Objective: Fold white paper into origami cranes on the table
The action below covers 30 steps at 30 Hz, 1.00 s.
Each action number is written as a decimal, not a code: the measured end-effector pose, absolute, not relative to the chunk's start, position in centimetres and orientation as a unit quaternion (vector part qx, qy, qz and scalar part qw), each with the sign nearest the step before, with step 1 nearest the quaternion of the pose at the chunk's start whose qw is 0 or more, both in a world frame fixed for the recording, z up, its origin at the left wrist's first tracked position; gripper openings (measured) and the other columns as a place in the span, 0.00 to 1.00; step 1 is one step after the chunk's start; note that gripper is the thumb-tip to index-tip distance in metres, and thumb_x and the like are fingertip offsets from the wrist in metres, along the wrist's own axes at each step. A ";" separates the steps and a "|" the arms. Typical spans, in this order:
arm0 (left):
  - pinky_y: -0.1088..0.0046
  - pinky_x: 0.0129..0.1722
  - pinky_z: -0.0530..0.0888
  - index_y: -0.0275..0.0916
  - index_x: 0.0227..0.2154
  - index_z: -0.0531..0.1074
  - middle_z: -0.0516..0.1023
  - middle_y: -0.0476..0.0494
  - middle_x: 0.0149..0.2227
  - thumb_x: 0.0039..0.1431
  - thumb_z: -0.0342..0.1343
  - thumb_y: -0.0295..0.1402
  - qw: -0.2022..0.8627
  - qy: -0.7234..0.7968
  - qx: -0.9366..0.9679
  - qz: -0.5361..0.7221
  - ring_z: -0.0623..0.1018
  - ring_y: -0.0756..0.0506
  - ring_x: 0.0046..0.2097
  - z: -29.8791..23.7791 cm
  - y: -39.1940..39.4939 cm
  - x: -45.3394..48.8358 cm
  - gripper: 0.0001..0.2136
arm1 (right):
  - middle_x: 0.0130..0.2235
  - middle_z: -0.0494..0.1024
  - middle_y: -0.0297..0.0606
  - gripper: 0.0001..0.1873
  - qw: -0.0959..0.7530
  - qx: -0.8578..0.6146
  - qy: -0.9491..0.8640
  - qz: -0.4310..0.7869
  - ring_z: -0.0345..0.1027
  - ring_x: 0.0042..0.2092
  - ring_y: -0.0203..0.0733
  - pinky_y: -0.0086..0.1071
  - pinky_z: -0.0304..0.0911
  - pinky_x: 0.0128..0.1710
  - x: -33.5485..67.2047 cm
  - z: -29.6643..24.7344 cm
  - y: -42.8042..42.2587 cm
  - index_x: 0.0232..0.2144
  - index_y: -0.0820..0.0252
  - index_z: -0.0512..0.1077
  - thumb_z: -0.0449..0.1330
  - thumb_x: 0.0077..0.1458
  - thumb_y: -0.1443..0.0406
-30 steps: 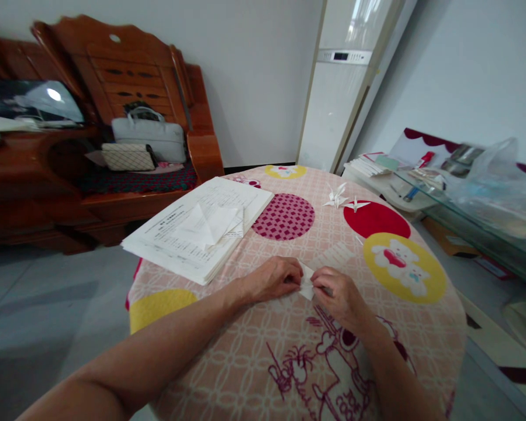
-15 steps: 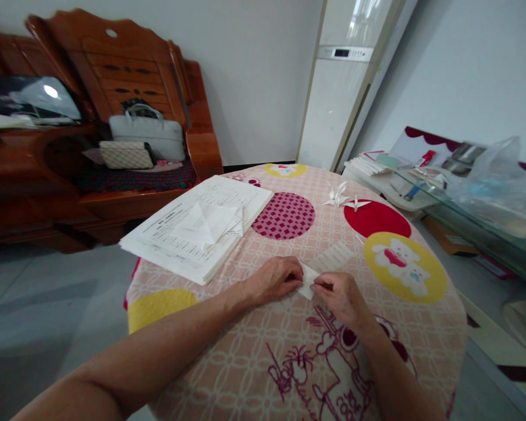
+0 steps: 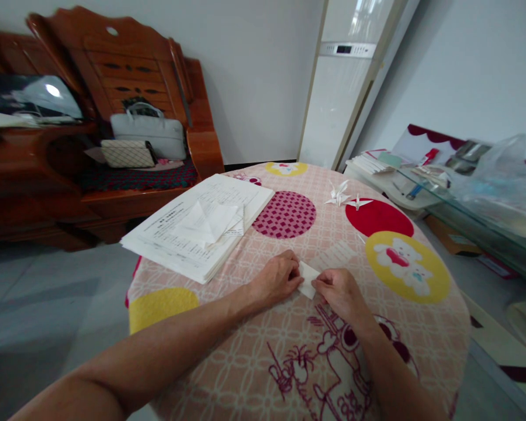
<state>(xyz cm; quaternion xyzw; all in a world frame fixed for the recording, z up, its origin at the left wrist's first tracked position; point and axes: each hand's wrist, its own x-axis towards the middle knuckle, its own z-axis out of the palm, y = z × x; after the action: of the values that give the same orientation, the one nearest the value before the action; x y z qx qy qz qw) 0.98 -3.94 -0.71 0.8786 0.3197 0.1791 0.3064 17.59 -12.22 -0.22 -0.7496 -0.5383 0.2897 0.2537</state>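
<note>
Both forearms (image 3: 193, 333), left hand (image 3: 277, 279) and right hand (image 3: 339, 290) are bare.

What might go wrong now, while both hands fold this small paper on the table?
1. The left hand and right hand pinch the small white paper on a soft-looking tablecloth; the crease may come out uneven, or the paper may slip.
2. The stack of papers seems to overhang the table edge at the left; a nudge might tip it off.

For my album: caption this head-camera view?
Left hand and right hand pinch a small white paper on a patterned tablecloth, paper cranes beyond.
</note>
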 end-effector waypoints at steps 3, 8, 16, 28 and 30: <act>0.74 0.38 0.70 0.34 0.23 0.72 0.73 0.44 0.36 0.53 0.58 0.28 0.290 0.329 0.881 0.175 0.73 0.49 0.37 -0.7 -4.1 1.1 0.05 | 0.18 0.74 0.37 0.10 0.232 -0.774 -0.519 0.278 0.66 0.21 0.37 0.27 0.53 0.21 17.4 -0.2 -12.1 0.22 0.61 0.76 0.58 0.49 0.63; 0.74 0.37 0.70 0.34 0.23 0.72 0.72 0.44 0.37 0.53 0.58 0.29 0.273 0.340 0.884 0.173 0.73 0.48 0.37 -0.8 -4.3 1.2 0.05 | 0.17 0.74 0.37 0.10 0.218 -0.784 -0.510 0.277 0.65 0.20 0.36 0.27 0.53 0.22 17.2 -0.1 -11.9 0.21 0.61 0.75 0.58 0.49 0.64; 0.74 0.36 0.70 0.34 0.22 0.71 0.73 0.44 0.36 0.52 0.58 0.27 0.272 0.344 0.885 0.159 0.73 0.49 0.36 -0.7 -4.2 1.4 0.05 | 0.17 0.73 0.36 0.09 0.202 -0.789 -0.512 0.274 0.64 0.20 0.36 0.28 0.52 0.22 17.1 0.3 -11.9 0.22 0.61 0.75 0.59 0.51 0.65; 0.75 0.36 0.69 0.34 0.21 0.71 0.73 0.44 0.35 0.52 0.56 0.25 0.273 0.346 0.884 0.159 0.72 0.49 0.35 -0.6 -4.2 1.5 0.05 | 0.16 0.73 0.36 0.09 0.195 -0.796 -0.513 0.256 0.66 0.22 0.37 0.28 0.53 0.24 17.0 -0.1 -11.8 0.23 0.61 0.77 0.59 0.51 0.64; 0.75 0.35 0.69 0.34 0.21 0.71 0.72 0.44 0.35 0.52 0.56 0.25 0.271 0.345 0.885 0.158 0.72 0.50 0.35 -0.6 -4.2 1.5 0.06 | 0.17 0.73 0.37 0.09 0.193 -0.797 -0.513 0.253 0.67 0.22 0.38 0.28 0.54 0.24 17.0 -0.1 -11.8 0.23 0.61 0.77 0.59 0.51 0.64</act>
<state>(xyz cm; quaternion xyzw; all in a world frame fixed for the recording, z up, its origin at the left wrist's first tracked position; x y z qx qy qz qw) 1.52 -4.21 -0.64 0.8846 0.3448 0.1582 0.2713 17.00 -11.81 -0.09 -0.7968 -0.5134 0.2535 0.1930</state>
